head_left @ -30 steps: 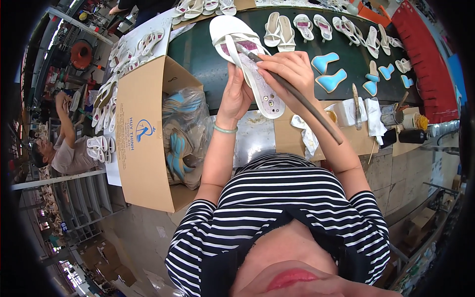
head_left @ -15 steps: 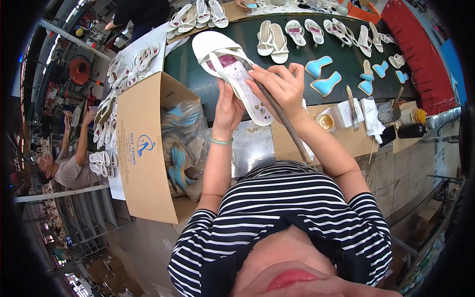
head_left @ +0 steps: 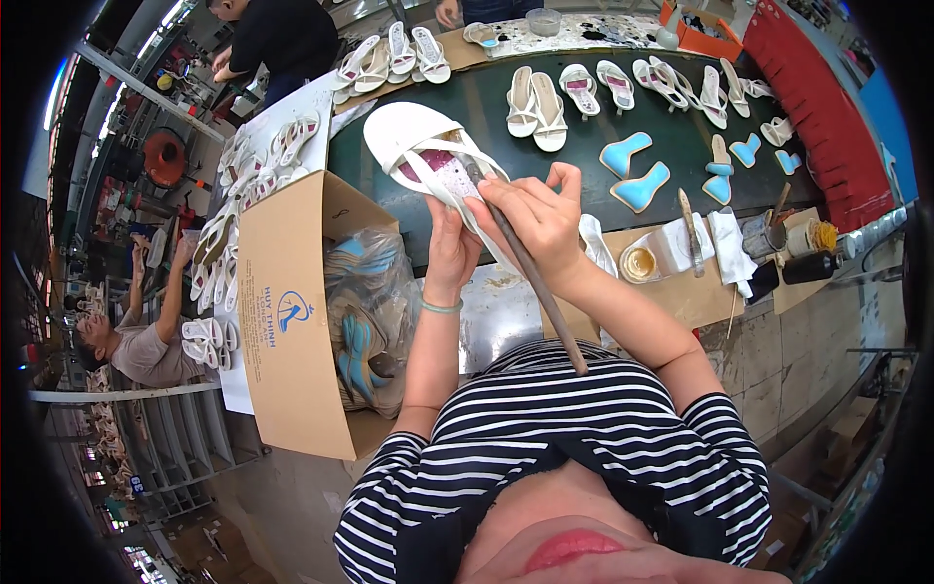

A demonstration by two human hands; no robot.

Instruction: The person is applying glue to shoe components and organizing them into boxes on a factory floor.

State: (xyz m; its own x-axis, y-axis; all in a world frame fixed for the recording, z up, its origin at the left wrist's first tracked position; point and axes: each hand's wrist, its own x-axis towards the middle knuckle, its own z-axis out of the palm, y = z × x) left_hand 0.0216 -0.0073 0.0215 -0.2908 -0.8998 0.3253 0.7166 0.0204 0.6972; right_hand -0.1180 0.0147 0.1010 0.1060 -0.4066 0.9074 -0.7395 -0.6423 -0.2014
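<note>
My left hand (head_left: 452, 255) is closed around the side of a white strappy sandal (head_left: 401, 134), held up above the bench with its toe pointing away to the left. The sandal's inside shows pink and speckled patches. In my right hand (head_left: 541, 220) is a long, thin brown stick-like tool (head_left: 541, 302). Its far tip reaches inside the sandal beside the crossed straps, and its other end points down towards my striped top. What kind of tip it has is hidden by the straps and my fingers.
Left of my arm stands an open cardboard box (head_left: 277, 384) of plastic-wrapped blue shoe parts. Blue insoles (head_left: 640, 187) and pairs of white sandals (head_left: 535, 107) lie on the dark green bench (head_left: 457, 92). A glue cup (head_left: 638, 263) and brush (head_left: 692, 234) lie right. Other people work beyond.
The sandal has shifted slightly left and down, tilting so less of its inside shows. The stick's near end has swung lower and left, and my right hand has moved slightly left with it.
</note>
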